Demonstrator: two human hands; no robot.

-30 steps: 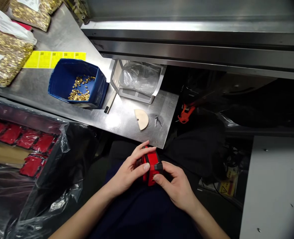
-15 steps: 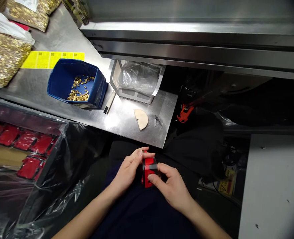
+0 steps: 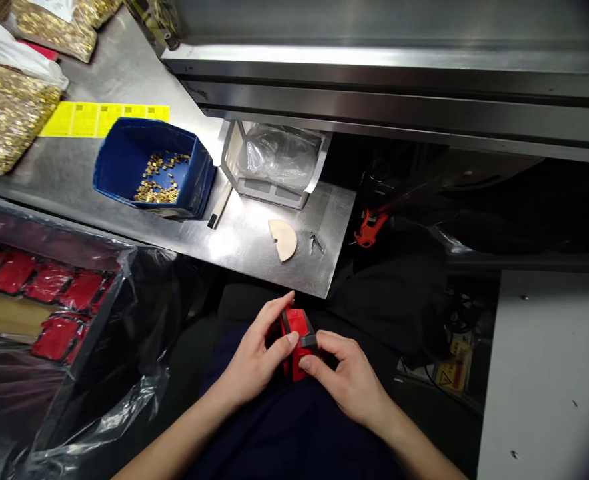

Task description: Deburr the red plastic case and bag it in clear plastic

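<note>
Between my two hands, above my lap, is a small red and black plastic housing (image 3: 298, 323). My left hand (image 3: 260, 347) grips it from the left, thumb on its front face and fingers behind. From the right, my right hand (image 3: 344, 370) pinches its lower part between thumb and fingers. The back and underside of the housing are hidden. Beyond my hands, on the metal table (image 3: 244, 253), lie a pale half-round disc (image 3: 283, 240) with a small notch and a few small metal pieces (image 3: 316, 243).
A blue bin (image 3: 147, 160) holds small brass parts. Behind the disc stands a grey tray (image 3: 269, 193) with clear plastic bags. At left, a plastic-lined box (image 3: 99, 313) contains several red pieces (image 3: 82, 288). Bags of brass parts (image 3: 9, 113) lie at the far left. A metal ledge (image 3: 374, 103) overhangs the back.
The housing has tilted in my hands. My left thumb has moved down from its top onto its front face. My right hand keeps its pinch nearly in place.
</note>
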